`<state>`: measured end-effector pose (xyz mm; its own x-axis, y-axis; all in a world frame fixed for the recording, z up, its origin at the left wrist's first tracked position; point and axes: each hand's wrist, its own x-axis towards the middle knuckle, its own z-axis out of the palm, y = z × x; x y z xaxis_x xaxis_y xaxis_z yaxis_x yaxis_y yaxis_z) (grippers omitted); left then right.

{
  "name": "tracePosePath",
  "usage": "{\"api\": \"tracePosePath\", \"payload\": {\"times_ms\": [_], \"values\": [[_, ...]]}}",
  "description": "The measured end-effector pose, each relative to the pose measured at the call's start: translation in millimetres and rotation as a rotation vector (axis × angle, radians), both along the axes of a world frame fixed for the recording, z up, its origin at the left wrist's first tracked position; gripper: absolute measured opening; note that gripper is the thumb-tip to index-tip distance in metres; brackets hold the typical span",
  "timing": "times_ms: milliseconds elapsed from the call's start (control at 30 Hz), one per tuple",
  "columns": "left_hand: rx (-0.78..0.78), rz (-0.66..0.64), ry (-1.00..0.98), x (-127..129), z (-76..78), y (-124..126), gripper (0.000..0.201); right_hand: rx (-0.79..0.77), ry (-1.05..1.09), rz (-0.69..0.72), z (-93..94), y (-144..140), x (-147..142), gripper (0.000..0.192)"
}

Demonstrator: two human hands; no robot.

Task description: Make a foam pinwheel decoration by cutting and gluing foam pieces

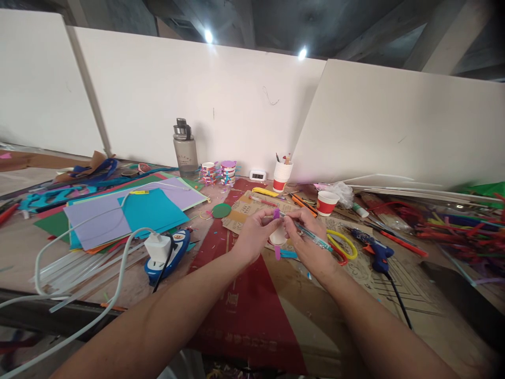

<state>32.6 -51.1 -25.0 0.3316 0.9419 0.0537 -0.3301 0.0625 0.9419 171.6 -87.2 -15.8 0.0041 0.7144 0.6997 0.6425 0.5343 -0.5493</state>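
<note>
My left hand (254, 234) is closed around a small white paper cup (276, 238), its fingertips at a purple paper strip (276, 213) on the cup's far side. Another purple strip (278, 253) sticks out toward me from the near end. My right hand (311, 239) holds a clear, teal-tinted pen (315, 238), and its fingertips meet the cup from the right. The pen's tip is too small to make out. Blue paper (289, 253) lies below the cup. Yellow-handled scissors (343, 245) rest just right of my right hand.
Left are stacked coloured papers (155, 210), a power strip (168, 258) with a white cable, and a bottle (185, 150). Two decorated cups (228, 172) stand behind. A red-white cup (326, 203) and glue gun (381, 255) are right. Cardboard (244, 310) covers the middle.
</note>
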Motion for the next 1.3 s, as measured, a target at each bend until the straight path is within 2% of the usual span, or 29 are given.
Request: {"api": "tracePosePath", "payload": {"times_ms": [933, 1300], "values": [[-0.008, 0.001, -0.010, -0.3, -0.7, -0.7, 0.048, -0.003, 0.002, -0.015, -0.1, -0.3, -0.2, 0.010], [-0.005, -0.010, 0.009, -0.9, -0.6, 1.9, 0.047, -0.029, 0.070, -0.007, -0.9, -1.2, 2.3, 0.015]]}}
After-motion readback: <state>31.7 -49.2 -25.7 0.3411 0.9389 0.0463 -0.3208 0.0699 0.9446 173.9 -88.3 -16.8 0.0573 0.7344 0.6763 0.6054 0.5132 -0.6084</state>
